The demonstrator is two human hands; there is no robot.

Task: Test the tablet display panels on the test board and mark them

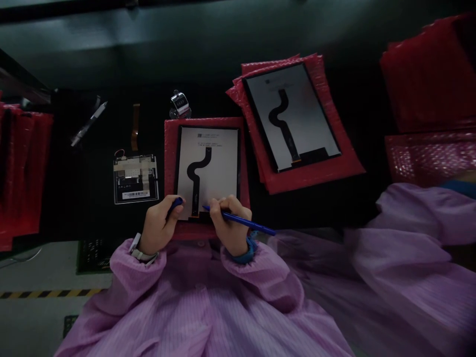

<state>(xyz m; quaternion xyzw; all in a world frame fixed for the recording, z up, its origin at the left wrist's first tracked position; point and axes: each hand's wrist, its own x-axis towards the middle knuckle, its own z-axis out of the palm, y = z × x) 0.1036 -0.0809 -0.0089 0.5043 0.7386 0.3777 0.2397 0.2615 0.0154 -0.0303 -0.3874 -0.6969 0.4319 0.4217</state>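
Observation:
In front of me an LCD screen panel [223,173] lies face down on a red bubble-wrap bag [171,144], its black flex cable [196,183] curving over the pale back. My right hand [232,223] grips a blue pen [256,225], tip pointing left above the panel's lower part, near the cable's end. Whether the tip touches the panel I cannot tell. At the panel's lower left corner, my left hand [158,225] is closed around a blue pen cap [175,203].
Another panel [305,114] rests on stacked red bags to the right. A silver tally counter [181,105], a small opened device [136,178], a loose orange flex cable [135,126] and a white pen [89,124] lie leftward. Red bags [26,173] flank both sides. A co-worker's sleeve [420,223] reaches in from the right.

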